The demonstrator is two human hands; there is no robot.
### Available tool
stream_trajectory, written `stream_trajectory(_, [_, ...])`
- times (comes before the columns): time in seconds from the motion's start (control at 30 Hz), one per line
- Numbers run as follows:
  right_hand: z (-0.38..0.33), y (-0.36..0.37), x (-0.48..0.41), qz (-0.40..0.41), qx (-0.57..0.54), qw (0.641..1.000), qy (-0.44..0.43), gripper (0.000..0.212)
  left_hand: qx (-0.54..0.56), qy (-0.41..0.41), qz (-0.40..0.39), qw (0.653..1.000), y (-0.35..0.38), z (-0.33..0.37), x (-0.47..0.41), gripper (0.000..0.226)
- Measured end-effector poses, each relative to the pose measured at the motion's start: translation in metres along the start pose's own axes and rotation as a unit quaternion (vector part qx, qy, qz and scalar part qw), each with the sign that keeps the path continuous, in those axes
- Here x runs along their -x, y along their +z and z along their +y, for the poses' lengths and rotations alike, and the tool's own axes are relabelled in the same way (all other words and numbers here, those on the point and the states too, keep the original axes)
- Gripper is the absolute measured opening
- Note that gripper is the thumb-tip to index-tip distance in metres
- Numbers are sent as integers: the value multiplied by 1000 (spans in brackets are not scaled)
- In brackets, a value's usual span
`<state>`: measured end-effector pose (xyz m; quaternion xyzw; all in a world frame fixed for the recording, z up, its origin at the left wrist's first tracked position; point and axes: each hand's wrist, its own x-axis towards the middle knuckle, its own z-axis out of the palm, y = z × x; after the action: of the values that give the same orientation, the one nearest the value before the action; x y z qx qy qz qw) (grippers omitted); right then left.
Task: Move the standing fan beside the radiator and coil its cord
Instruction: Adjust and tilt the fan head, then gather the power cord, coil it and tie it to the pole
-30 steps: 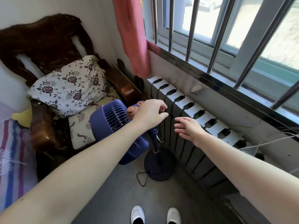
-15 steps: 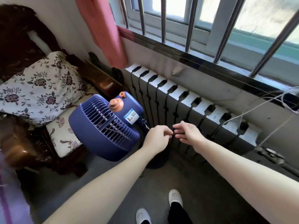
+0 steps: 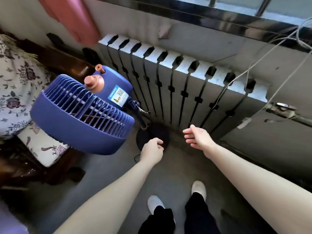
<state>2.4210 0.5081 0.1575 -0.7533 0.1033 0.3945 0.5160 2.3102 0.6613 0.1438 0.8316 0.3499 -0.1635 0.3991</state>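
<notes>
The blue standing fan (image 3: 81, 115) stands beside the grey radiator (image 3: 177, 85), its head tilted toward the left. Its dark round base (image 3: 158, 130) rests on the floor right in front of the radiator. My left hand (image 3: 152, 151) hangs low over the near edge of the base, fingers curled shut, with nothing visible in them. A loop of the thin black cord (image 3: 137, 157) lies on the floor just left of that wrist. My right hand (image 3: 197, 137) hovers to the right of the base, open, fingers apart, touching nothing.
A dark wooden chair with floral cushions (image 3: 42, 146) crowds the fan's left side. A pink curtain (image 3: 72, 19) hangs above the radiator's left end. White wires (image 3: 253, 68) drape over its right end, near a pipe valve (image 3: 283, 110). My white shoes (image 3: 155, 203) stand on the grey floor.
Both hands have dropped from the fan's neck height down to its base. The left hand stays curled; the right hand has drifted apart from it. My view has tilted downward.
</notes>
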Motion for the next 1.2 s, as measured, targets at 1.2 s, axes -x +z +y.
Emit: stream_trajectory(1.2, [272, 206, -442, -186, 247, 944, -119, 37, -317, 3, 2, 948, 231, -346, -404, 29])
